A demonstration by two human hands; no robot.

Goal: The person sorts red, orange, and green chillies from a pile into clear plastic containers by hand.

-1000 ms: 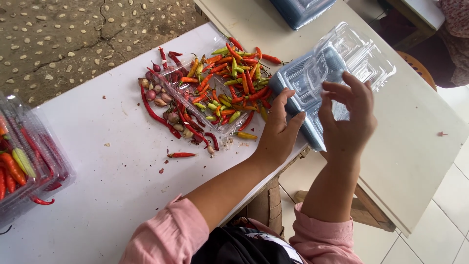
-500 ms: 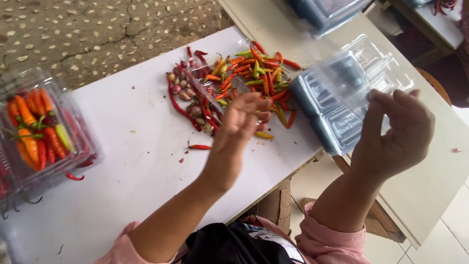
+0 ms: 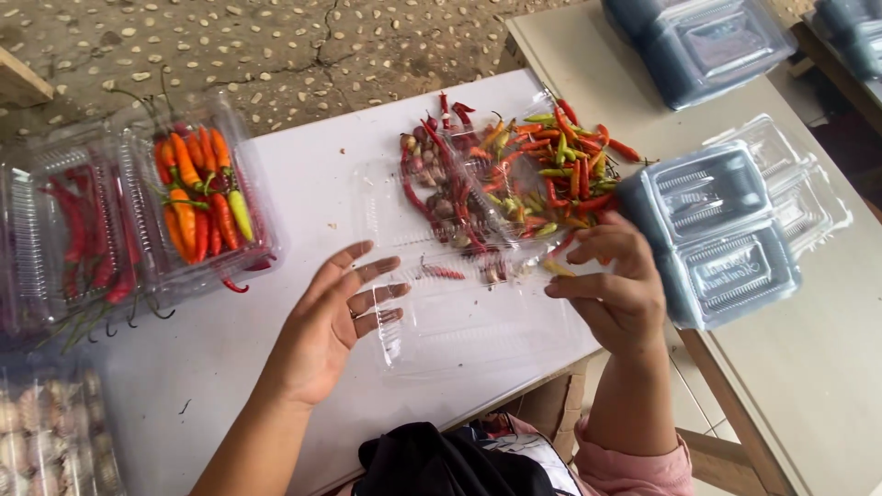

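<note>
1. Tabletop (image 3: 303,184): white; carries all items below. Landmark: chilli pile.
2. Stack of empty clear boxes (image 3: 726,230): just right of the chilli pile, on the adjoining beige table (image 3: 827,367).
3. Empty clear box (image 3: 478,321): opened out flat on the tabletop, just in front of the chilli pile, between both hands.
4. Filled boxes (image 3: 207,197): well left of the chilli pile; the nearest one holds red, orange and yellow chillies, the next one long red chillies.
5. Chilli pile (image 3: 542,174): loose red, orange and green chillies, with dark red ones and small bulbs on its left side.
6. Left hand (image 3: 335,321): fingers spread wide, holding nothing; fingertips touch the left edge of the empty clear box.
7. Right hand (image 3: 616,285): fingers loosely curled at the right edge of the same box, just in front of the chilli pile; whether it grips the edge cannot be told.
8. Single red chilli (image 3: 446,272): lies apart, just in front of the pile.
</note>
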